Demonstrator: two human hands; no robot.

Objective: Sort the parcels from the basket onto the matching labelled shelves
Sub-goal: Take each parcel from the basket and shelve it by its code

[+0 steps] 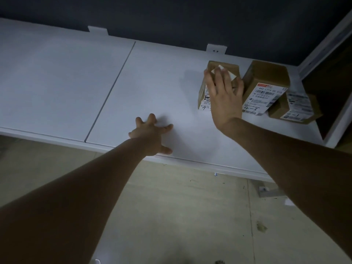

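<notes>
A small brown cardboard parcel (pixel 202 92) with a white shipping label stands on the white shelf (pixel 162 88) at the right. My right hand (pixel 223 94) lies over its top and front, thumb on the left side and fingers wrapped over the right edge. A second brown parcel (pixel 266 82), hand-marked "4-3", stands touching it on the right. Further right, a third, lower parcel (pixel 293 109) lies by the shelf's side wall. My left hand (pixel 152 134) rests on the bare shelf near its front edge with fingers spread. No basket is in view.
The shelf surface has a seam (pixel 112 88) dividing two panels. Small white label tabs (pixel 216 48) stand at the back edge against a dark wall. A white side frame (pixel 323 60) closes the right end. Pale concrete floor (pixel 181 216) lies below.
</notes>
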